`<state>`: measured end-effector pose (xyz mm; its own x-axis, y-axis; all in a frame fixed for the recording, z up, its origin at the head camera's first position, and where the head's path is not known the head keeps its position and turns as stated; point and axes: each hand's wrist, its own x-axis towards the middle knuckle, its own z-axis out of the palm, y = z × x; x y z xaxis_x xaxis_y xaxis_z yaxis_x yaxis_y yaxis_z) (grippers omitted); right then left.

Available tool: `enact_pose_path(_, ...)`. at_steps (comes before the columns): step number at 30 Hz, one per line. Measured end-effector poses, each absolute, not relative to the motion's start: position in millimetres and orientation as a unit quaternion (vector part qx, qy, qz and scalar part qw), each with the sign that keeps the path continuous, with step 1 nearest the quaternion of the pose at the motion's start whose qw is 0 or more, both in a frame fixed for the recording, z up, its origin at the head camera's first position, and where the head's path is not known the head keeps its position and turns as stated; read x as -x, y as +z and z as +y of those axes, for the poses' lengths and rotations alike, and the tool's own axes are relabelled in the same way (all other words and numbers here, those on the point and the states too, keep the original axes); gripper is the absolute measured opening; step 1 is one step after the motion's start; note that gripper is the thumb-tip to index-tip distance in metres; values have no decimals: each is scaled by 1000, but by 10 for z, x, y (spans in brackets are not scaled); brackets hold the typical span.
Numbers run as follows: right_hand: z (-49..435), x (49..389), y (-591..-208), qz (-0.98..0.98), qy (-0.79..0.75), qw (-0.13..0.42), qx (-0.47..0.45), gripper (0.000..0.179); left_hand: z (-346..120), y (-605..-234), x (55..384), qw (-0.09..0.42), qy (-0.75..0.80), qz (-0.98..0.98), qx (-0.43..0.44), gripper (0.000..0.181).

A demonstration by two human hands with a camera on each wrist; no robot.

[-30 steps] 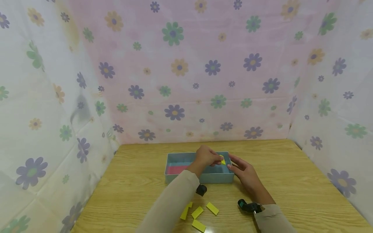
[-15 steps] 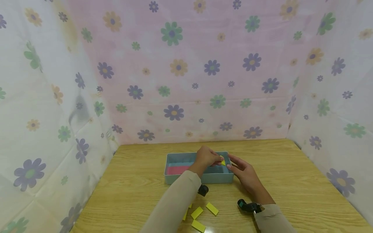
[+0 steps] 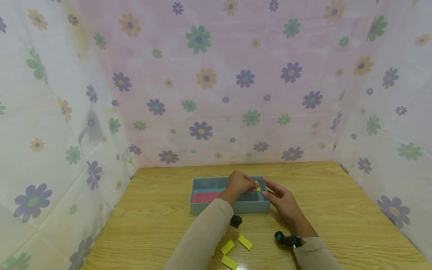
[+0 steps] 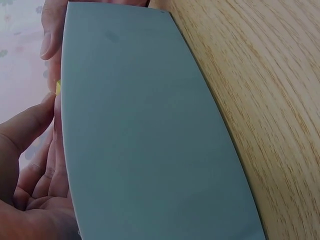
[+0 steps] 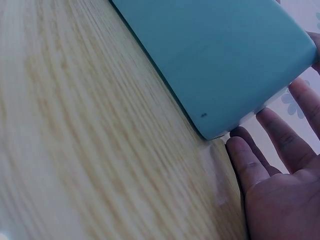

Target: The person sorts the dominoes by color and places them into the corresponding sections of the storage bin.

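A long light-blue box (image 3: 209, 208) lies crosswise on the table. My left hand (image 3: 239, 182) reaches over its front wall and pinches a small yellow block (image 3: 258, 187) at the right end of the box. In the left wrist view, the box's wall (image 4: 135, 120) hides most of that block; only a yellow sliver shows by the thumb. My right hand (image 3: 282, 198) is at the box's right end, its fingers extended along the outside and the thumb by the rim. Fingertips (image 5: 272, 120) touch the end wall in the right wrist view.
Several yellow blocks (image 3: 229, 262) lie on the wooden table (image 3: 152, 232) in front of the box, some partly behind the left sleeve (image 3: 206, 232). A flat pink piece (image 3: 204, 197) lies in the box's left part. Flowered cloth (image 3: 216, 112) stands behind and at both sides.
The yellow block in my left hand has dipped slightly, and the left forearm has shifted a little to the right, covering more of the loose blocks. My right hand keeps its place at the box.
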<state>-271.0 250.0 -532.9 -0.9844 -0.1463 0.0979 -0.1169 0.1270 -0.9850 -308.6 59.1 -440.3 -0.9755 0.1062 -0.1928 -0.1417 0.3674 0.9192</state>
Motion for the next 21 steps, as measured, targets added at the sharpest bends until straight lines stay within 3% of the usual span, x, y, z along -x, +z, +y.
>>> enact_pose_path(9,2518,2728,-5357,748,-658,12,86,68,561,-4452,3128,121,556,823,6,13)
enact_pose_path(11,2525,2725,-5357,748,-659,15,85,68,558,-4463,3137,133,548,826,8,23)
enact_pose_path(16,2526,2720,-5354,745,-662,13,83,66,579,-4484,3139,181,518,836,8,67)
enact_pose_path(21,2512,2716,-5349,742,-665,15,90,66,609,-4490,3117,211,523,826,12,79)
